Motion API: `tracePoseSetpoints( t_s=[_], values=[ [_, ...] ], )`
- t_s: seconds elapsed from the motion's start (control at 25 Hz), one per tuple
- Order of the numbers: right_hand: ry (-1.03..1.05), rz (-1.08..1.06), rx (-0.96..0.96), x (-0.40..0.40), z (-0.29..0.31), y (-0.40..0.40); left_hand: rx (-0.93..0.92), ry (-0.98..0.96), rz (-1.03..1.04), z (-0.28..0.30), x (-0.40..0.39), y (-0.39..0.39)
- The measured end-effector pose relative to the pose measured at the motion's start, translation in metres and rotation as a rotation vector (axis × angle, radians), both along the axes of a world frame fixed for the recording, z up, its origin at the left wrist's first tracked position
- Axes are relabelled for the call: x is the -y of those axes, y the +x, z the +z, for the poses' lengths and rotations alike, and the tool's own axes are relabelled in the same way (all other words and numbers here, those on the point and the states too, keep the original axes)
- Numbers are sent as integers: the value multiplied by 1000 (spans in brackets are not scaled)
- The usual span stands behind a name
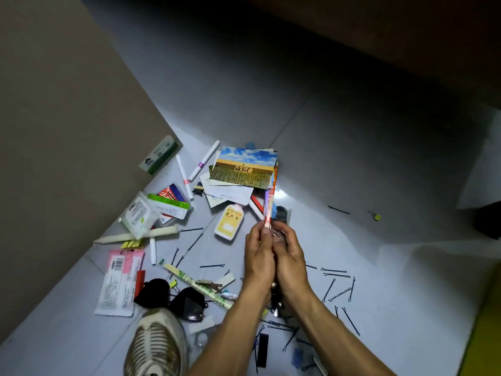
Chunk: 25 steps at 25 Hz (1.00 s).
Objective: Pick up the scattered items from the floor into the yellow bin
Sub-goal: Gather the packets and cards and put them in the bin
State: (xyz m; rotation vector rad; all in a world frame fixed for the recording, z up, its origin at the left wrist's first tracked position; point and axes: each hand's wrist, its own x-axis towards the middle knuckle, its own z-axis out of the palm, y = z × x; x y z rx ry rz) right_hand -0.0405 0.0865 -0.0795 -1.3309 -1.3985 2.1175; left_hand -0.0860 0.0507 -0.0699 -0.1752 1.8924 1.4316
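My left hand (259, 256) and my right hand (290, 256) are pressed together around a bundle of long thin items (269, 210), pens or wrapped sticks, held upright above the floor. Just beyond the bundle lies a pile of photo cards (244, 168) with a wheat-field picture on top. A yellow-labelled white bottle (229, 222) lies left of my hands. Many dark hairpins (334, 290) are scattered around my forearms. The yellow bin (481, 329) shows only as an edge at the lower right.
White marker pens (184, 176), a green-and-white box (158, 156), plastic packets (138, 215), a pink packet (119, 283), wrapped chopsticks (199, 286) and sunglasses (173, 299) lie to the left. My shoe (157, 346) is at the bottom. A brown wall (54, 131) borders the left.
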Motion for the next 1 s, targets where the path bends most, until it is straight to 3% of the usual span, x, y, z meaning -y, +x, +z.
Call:
tracePoseSetpoints(
  t_s=[0.24,0.6,0.84,1.0],
  values=[
    [-83,-200,-132,9,35,42,-67,101,-57,46,8,42],
    [170,-307,-275,-25,138,109,-161,314,-195,155,-26,108],
    [402,-541,-260,-69,198,222,-87,485,-383,213,-81,218],
    [432,-719,-184,-104,212,312,-28,503,-554,230,-121,304]
  ],
)
